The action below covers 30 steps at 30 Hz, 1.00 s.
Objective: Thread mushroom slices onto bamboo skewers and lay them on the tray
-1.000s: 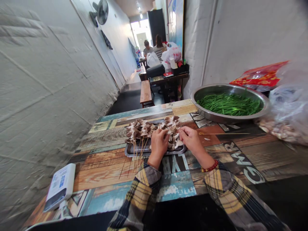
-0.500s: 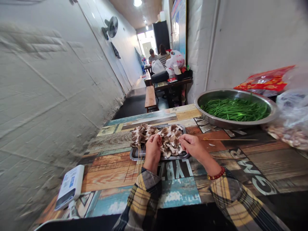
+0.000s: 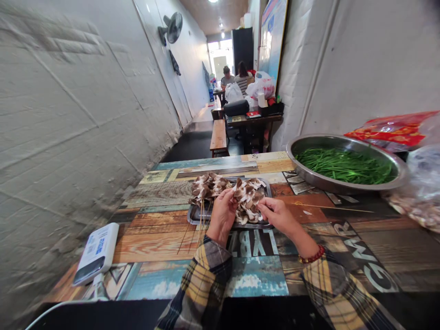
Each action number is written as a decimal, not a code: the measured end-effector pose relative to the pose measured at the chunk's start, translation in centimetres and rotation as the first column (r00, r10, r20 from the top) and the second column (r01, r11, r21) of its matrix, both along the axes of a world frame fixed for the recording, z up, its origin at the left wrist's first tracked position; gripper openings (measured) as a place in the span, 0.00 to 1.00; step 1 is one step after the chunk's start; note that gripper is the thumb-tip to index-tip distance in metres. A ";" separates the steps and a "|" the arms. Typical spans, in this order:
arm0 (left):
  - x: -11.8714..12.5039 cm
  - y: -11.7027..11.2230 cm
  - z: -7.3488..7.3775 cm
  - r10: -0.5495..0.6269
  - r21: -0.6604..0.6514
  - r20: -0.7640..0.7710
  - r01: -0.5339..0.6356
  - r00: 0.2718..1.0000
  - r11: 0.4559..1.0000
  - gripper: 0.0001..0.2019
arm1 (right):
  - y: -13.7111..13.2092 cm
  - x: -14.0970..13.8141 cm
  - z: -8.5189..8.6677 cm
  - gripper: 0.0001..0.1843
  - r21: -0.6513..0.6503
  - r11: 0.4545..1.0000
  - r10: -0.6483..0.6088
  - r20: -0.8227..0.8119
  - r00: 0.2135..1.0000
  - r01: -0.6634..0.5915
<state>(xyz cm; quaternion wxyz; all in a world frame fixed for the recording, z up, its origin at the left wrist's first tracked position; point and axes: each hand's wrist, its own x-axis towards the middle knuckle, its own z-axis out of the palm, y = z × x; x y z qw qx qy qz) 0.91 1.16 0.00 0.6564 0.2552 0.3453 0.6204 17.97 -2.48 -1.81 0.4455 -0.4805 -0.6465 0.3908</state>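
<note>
A metal tray (image 3: pixel 195 215) on the painted wooden table (image 3: pixel 154 247) holds a heap of brown and white mushroom pieces (image 3: pixel 249 197), with finished mushroom skewers (image 3: pixel 206 185) stacked on its left side, their sticks poking out toward me. My left hand (image 3: pixel 222 214) is curled over the heap, fingers pinched on a mushroom piece. My right hand (image 3: pixel 277 214) sits just to its right at the tray's near edge, fingers pinched on something small I cannot make out. Both sleeves are yellow plaid; a red bead bracelet is on the right wrist.
A big steel bowl of green chives (image 3: pixel 345 164) stands at the back right, with plastic bags (image 3: pixel 417 183) beside it. A loose bamboo skewer (image 3: pixel 333 207) lies right of the tray. A white device (image 3: pixel 96 253) stands at the near left. Two people sit at a far table (image 3: pixel 254 120).
The view has shifted up and left as my head moved. Both hands stay at the tray, drawn slightly closer together over the mushroom heap.
</note>
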 end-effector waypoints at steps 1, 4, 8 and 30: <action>0.0 0.0 0.0 0.007 -0.001 -0.007 -0.007 1.000 1.000 0.11 | 0.0 0.0 0.0 0.15 -0.003 1.000 0.000 0.000 1.000 0.000; -0.1 0.1 0.1 0.012 0.015 -0.031 -0.012 0.999 1.000 0.13 | -0.1 0.0 0.1 0.16 -0.013 1.000 0.001 0.002 1.000 -0.001; 0.0 0.0 0.2 0.019 0.024 -0.076 -0.017 0.997 1.000 0.13 | 0.0 0.1 0.0 0.16 -0.002 1.000 -0.002 0.005 1.000 0.002; -0.2 0.3 -0.2 0.052 -0.020 -0.078 -0.053 0.996 0.998 0.14 | -0.1 0.0 -0.1 0.14 0.040 0.999 0.025 0.096 0.995 -0.029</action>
